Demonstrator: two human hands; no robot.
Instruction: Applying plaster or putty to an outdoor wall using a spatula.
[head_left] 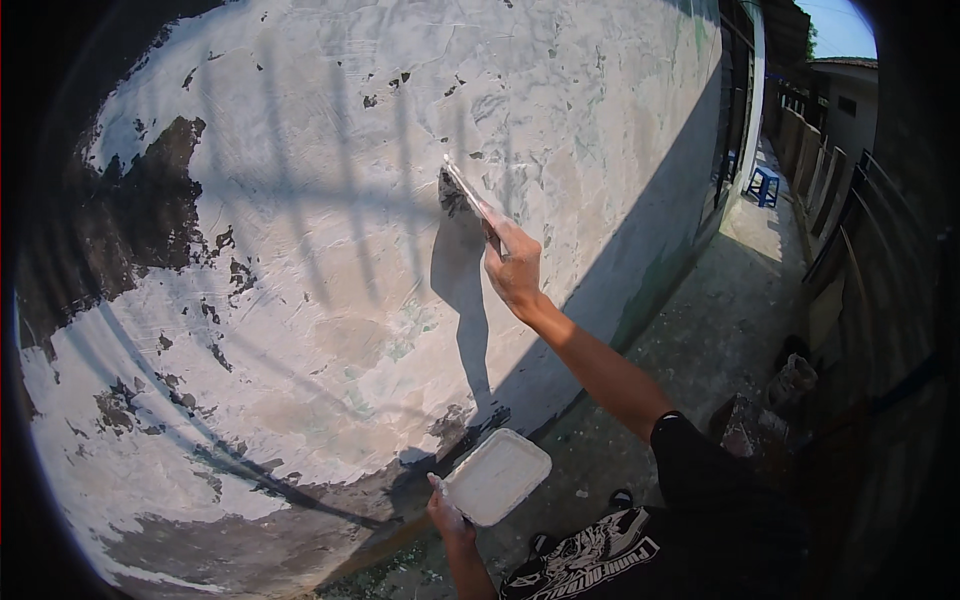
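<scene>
The black fabric sleeve [690,445] at 4 o'clock backs right fingers [505,228] closed round a slim white-coated scraper [462,182] at 12, left fingers [436,484] clasping a shallow white rectangular tray [541,457] at 6, presumably within easy reach.

A patch of sunlight [750,222] brightens a narrow, shaded concrete passage [690,300], where a blue stool [764,188] stands near a fence [804,155]; behind it, a roofed building [852,120] stands under blue sky [838,28].

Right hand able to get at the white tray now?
Likely yes: the left hand holds the white tray lower down; nothing visible blocks between, though the right hand grips a flat tool.
</scene>
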